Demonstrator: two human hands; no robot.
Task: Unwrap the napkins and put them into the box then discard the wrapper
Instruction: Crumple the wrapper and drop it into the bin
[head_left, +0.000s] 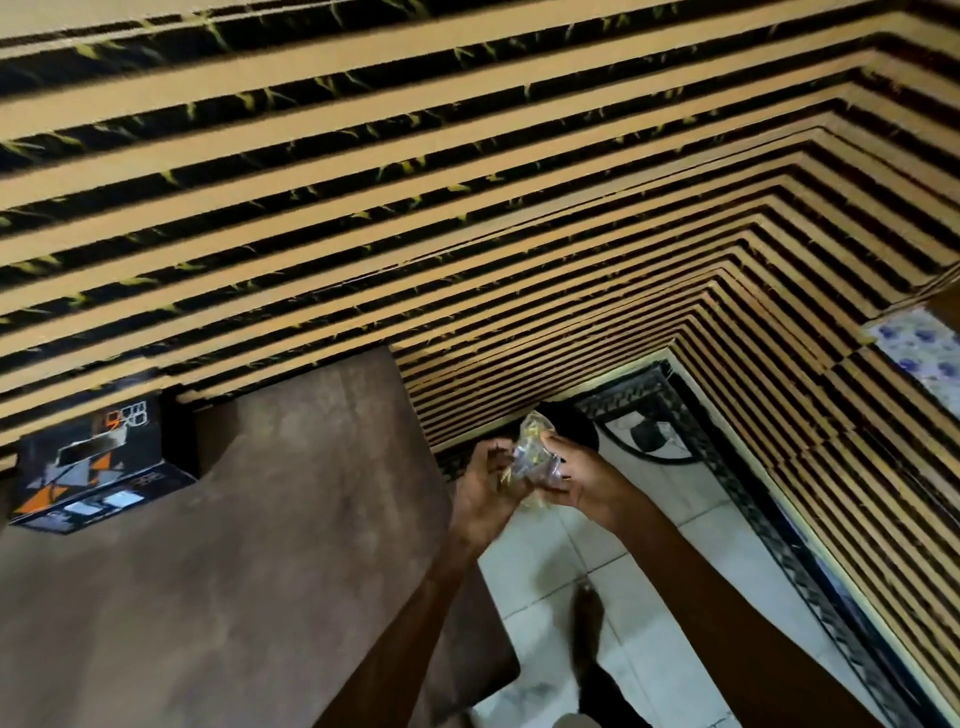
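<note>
The crumpled wrapper (535, 460) is pinched between both hands, left hand (485, 486) and right hand (574, 478). A dark bin (574, 428), apparently, lies just beyond the hands; the right is judged nearer.

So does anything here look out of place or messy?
Nothing looks spilled or broken. The box sits on the brown table against the striped wall, and both hands, left and right, hold a crumpled clear wrapper above the tiled floor.

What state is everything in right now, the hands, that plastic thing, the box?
Wrapper: crumpled, held in both hands, off the table.
Left hand: gripping the wrapper.
Right hand: gripping the wrapper.
Box: resting on the table, by the wall; open or shut unclear.
</note>
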